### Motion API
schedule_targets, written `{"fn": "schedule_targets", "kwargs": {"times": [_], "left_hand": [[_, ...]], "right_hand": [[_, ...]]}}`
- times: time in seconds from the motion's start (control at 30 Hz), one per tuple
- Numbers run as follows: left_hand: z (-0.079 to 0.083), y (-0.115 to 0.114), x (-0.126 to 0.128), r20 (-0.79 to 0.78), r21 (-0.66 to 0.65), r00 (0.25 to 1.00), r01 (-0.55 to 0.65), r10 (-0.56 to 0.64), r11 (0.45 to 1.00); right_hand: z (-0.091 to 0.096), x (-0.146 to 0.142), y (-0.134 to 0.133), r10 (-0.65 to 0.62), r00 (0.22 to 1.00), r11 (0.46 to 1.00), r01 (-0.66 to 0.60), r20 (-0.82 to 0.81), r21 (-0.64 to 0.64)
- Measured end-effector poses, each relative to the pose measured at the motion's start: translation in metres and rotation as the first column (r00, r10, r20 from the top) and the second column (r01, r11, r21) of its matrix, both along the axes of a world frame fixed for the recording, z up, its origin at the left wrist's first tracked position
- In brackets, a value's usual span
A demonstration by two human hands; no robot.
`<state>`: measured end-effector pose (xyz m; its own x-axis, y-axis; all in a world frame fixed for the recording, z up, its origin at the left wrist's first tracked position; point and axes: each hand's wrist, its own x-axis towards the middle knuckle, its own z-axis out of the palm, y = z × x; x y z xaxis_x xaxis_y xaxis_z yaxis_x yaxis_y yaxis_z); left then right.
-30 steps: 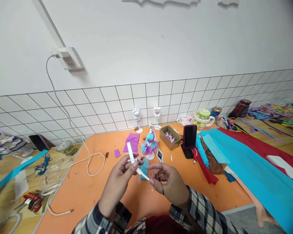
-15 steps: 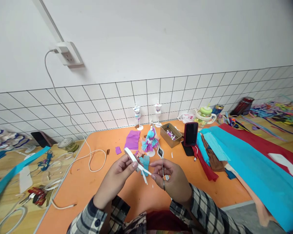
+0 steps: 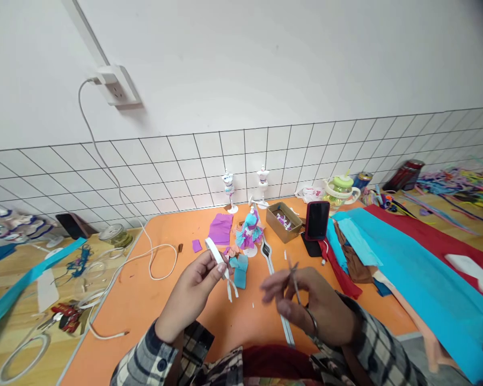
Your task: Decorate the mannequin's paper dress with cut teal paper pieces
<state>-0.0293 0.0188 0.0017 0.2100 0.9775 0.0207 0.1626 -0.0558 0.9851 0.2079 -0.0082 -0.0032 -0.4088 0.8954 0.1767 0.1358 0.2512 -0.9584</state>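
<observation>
My left hand [image 3: 199,284] pinches a roll of white tape [image 3: 215,251] between thumb and fingers, with two loose white ends hanging below. Right of it, apart from the tape, my right hand [image 3: 306,300] is smeared by motion. A thin metal tool, apparently small scissors [image 3: 293,279], sticks up from its fingers. Behind the hands stands a miniature dress form [image 3: 249,230] in a blue and purple dress. Blue fabric pieces [image 3: 240,271] lie beside the tape. A grey-white strip [image 3: 279,300] runs along the table under my right hand.
Two more small dress forms [image 3: 229,187] stand by the wall. Purple fabric [image 3: 220,229], a cardboard box [image 3: 284,222] and a propped phone [image 3: 317,220] are on the orange table [image 3: 165,305]. Long blue fabric [image 3: 418,273] covers the right side. A white cable [image 3: 148,257] crosses the left.
My right hand has let go of the tape's end and moved right, away from my left hand. The tape stays in my left hand, its ends now hanging down.
</observation>
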Motion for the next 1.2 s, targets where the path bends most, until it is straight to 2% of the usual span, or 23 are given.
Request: {"fn": "schedule_targets", "kwargs": {"times": [0.03, 0.07, 0.1, 0.13, 0.17, 0.2, 0.23, 0.27, 0.3, 0.43, 0.63, 0.77, 0.87, 1.0, 1.07, 1.2], "left_hand": [[0.0, 0.0, 0.0, 0.01, -0.005, 1.0, 0.006, -0.006, 1.0], [0.0, 0.0, 0.0, 0.016, -0.012, 1.0, 0.018, -0.018, 1.0], [0.0, -0.001, 0.0, 0.017, -0.023, 0.999, 0.035, -0.034, 0.999], [0.0, -0.001, 0.0, 0.016, -0.034, 0.999, 0.051, -0.051, 0.998], [0.0, -0.001, 0.001, 0.016, -0.041, 0.998, 0.068, -0.067, 0.997], [0.001, -0.002, 0.001, 0.019, -0.045, 0.997, 0.081, -0.08, 0.996], [0.001, -0.003, 0.001, 0.022, -0.046, 0.996, 0.089, -0.089, 0.995], [0.001, -0.003, 0.001, 0.026, -0.048, 0.995, 0.093, -0.092, 0.994], [0.001, -0.004, 0.002, 0.03, -0.052, 0.995, 0.093, -0.092, 0.994], [0.001, -0.004, 0.003, 0.043, -0.087, 0.998, 0.054, -0.05, 0.995], [0.002, -0.002, 0.003, 0.051, -0.135, 0.998, 0.032, -0.026, 0.99], [-0.002, 0.0, 0.005, 0.029, -0.197, 0.997, -0.066, 0.073, 0.978], [-0.007, 0.0, 0.007, 0.105, -0.271, 0.986, -0.099, 0.132, 0.958], [-0.011, 0.001, 0.01, 0.263, -0.233, 0.963, 0.006, 0.057, 0.972], [-0.01, 0.002, 0.011, 0.276, -0.206, 0.961, 0.033, 0.025, 0.978], [-0.009, 0.002, 0.014, 0.229, -0.198, 0.973, 0.005, 0.042, 0.98]], "right_hand": [[0.003, 0.0, -0.002, 0.168, 0.986, 0.983, -0.166, 0.014, -0.084], [0.005, -0.001, -0.003, 0.323, 0.946, 0.933, -0.316, 0.01, -0.173], [0.005, -0.004, -0.002, 0.415, 0.91, 0.883, -0.405, -0.008, -0.237], [0.003, -0.007, 0.001, 0.424, 0.905, 0.87, -0.415, -0.026, -0.265], [0.0, -0.011, 0.004, 0.349, 0.936, 0.903, -0.347, -0.039, -0.254], [-0.003, -0.016, 0.009, 0.171, 0.984, 0.963, -0.179, -0.059, -0.201], [-0.008, -0.02, 0.014, -0.05, 0.995, 0.987, 0.037, -0.081, -0.155], [-0.013, -0.024, 0.02, -0.177, 0.981, 0.977, 0.165, -0.08, -0.139], [-0.018, -0.028, 0.024, -0.211, 0.974, 0.969, 0.198, -0.079, -0.147], [-0.036, -0.044, 0.032, -0.055, 0.983, 0.947, -0.004, -0.176, -0.32], [-0.045, -0.061, 0.032, -0.049, 0.928, 0.898, -0.121, -0.369, -0.423], [-0.045, -0.063, 0.032, -0.097, 0.918, 0.889, -0.093, -0.384, -0.449], [-0.046, -0.064, 0.03, -0.14, 0.911, 0.876, -0.067, -0.387, -0.477], [-0.047, -0.068, 0.027, -0.19, 0.906, 0.885, -0.008, -0.378, -0.466], [-0.047, -0.07, 0.025, -0.207, 0.911, 0.889, 0.022, -0.357, -0.458], [-0.048, -0.071, 0.024, -0.183, 0.918, 0.899, 0.013, -0.352, -0.437]]}}
